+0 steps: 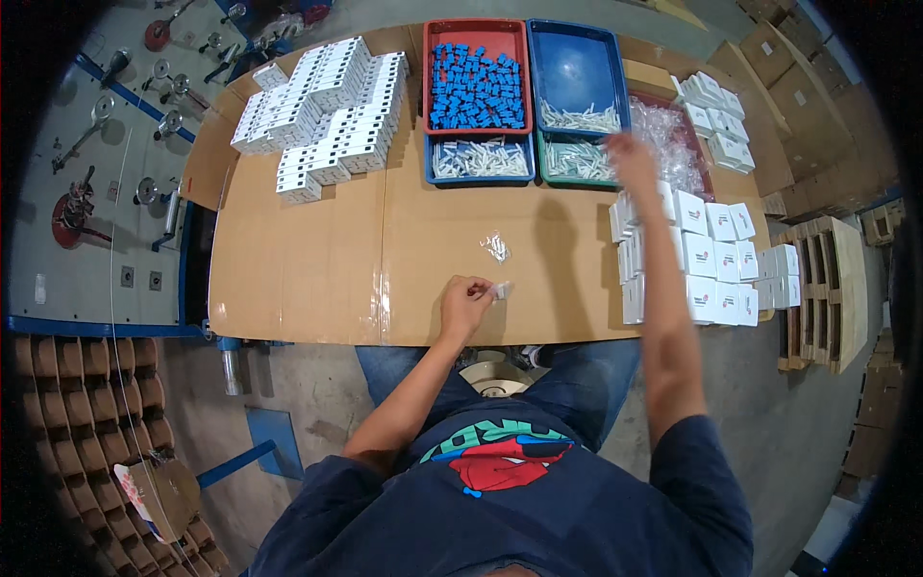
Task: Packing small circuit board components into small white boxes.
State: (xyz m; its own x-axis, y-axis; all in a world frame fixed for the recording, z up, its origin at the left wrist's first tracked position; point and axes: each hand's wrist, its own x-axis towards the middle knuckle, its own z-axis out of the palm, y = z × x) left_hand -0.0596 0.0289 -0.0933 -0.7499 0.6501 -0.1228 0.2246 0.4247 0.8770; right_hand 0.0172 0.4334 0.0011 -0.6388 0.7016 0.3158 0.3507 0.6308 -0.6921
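I have the thumb and fingertips of my left hand [465, 305] drawn together in a pinch on a small, whitish, see-through piece [500, 289], held low near the front edge of the desk [312, 255], which is covered in brown cardboard. Just beyond that pinch lies a small cluster of slim white pieces [495, 247]; whether a clear bag encloses it, I cannot make out.

My right hand [631, 162] is stretched out at the far right, between the shallow green plastic tray [579, 181] with its pale slender parts and a heap of crumpled clear plastic [670, 144]. It is blurred, so I cannot tell how far its fingers are open or whether they have hold of anything. My right forearm crosses in front of the stacked plain white boxes [700, 256] on the right side.

Left of the green tray is a shallow blue plastic tray [479, 182] of white parts. Behind these two stand a red plastic tray [476, 35] spread with bright blue pieces [476, 88] and a larger blue plastic tray [575, 62], whose white parts lie along its near end. Far left are tightly packed white boxes with small dark squares [332, 106].
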